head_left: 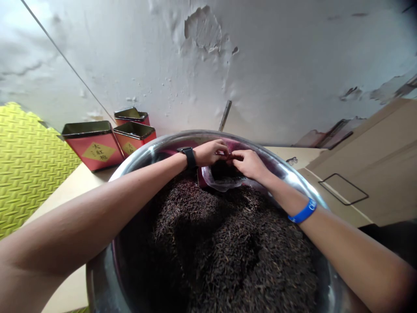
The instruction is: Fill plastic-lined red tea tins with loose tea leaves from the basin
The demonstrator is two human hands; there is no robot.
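A large metal basin (153, 150) holds a heap of dark loose tea leaves (228, 243). At its far side a red container lined with a clear plastic bag (221, 184) stands among the leaves, with dark leaves inside. My left hand (213, 152), with a black watch at the wrist, is closed above the container's far edge. Close beside it, my right hand (249, 164) is closed too, fingertips nearly meeting the left ones. Between them is a small reddish bit, too small to make out. A blue band circles my right forearm.
Red tins with yellow labels (97, 150) stand open left of the basin on a pale table (70, 182). Behind is a peeling wall (163, 65). Glasses (292, 161) and a cardboard box (371, 174) are at the right, and a yellow mat (29, 165) at the left.
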